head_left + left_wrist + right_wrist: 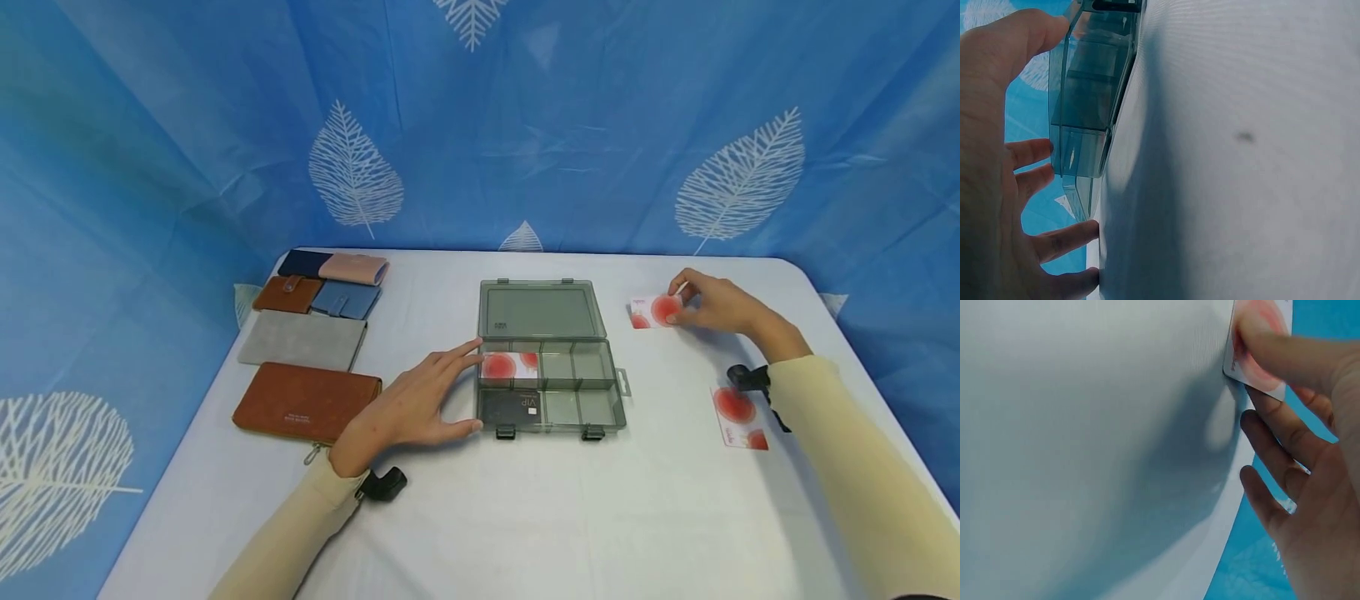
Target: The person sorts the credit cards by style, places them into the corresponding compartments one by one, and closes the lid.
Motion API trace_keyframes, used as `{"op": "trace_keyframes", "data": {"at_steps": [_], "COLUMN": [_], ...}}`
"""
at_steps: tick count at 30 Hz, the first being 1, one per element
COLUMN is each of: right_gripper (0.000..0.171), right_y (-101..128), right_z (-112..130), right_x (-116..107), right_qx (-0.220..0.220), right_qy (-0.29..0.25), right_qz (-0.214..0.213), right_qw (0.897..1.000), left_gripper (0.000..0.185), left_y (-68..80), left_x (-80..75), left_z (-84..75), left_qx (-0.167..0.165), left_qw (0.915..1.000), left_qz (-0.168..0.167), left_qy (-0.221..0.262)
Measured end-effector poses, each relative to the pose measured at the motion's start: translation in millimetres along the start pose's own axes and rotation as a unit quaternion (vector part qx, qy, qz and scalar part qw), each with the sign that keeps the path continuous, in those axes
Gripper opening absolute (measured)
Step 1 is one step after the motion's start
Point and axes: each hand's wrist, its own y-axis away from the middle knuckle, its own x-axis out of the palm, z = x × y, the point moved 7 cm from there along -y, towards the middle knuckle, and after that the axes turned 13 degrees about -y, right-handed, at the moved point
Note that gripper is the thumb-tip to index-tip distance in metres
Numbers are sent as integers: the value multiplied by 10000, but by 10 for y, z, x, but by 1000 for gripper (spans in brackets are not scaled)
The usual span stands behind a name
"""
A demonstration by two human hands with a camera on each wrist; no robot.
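Note:
A grey-green transparent compartment box [573,385] lies with its lid [540,310] folded back. My left hand [416,404] has its fingers spread along the box's left side, thumb at the near corner and fingertips at the far one. In the box, a red-and-white card [510,365] occupies the back left compartment and a black VIP card [510,408] the front left one. To the right, my right hand [716,307] pinches another red-and-white card [648,312] by its right end; in the right wrist view the thumb covers part of the card [1266,378].
One more red-and-white card [738,415] lies beside the right forearm. At the table's left are a brown zip wallet [307,400], a grey wallet [303,339] and several smaller wallets, including a blue one [347,298] and a pink one [352,267]. Blue leaf-print cloth hangs behind.

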Motion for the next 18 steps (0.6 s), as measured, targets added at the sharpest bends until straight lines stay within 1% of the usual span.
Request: {"op": "trace_keyframes", "data": {"at_steps": [3,5,8,10,13,15,18], "right_gripper": [37,33,35,35,33,29,24], "right_y": [69,116,192,246,315,352,385], "right_z": [90,166,347,526,828,1023,1251], "right_x": [-1,1,24,67,186,299,532], "right_qx": [58,-61,-240,-413,-737,-994,-1258], "right_qy": [-36,-174,-481,-653,-874,-992,-1150], "right_qz": [-268,-543,-986,-1277,-1617,-1744,-1659], "right_qw": [9996,9984,9937,9888,9802,9746,9713], "left_gripper": [95,95,95,96,96,96,95], "left_y": [-6,-6,-2,2,2,0,-3], "left_x": [-5,-2,-8,-17,-27,-29,-12], "left_z": [7,7,7,8,8,8,3], "left_qx": [10,29,32,12,5,6,26], "left_qw": [10000,10000,10000,10000,10000,10000,10000], "left_qz": [-12,-9,22,44,5,-26,-48], "left_qy": [31,32,16,2,15,20,39]}}
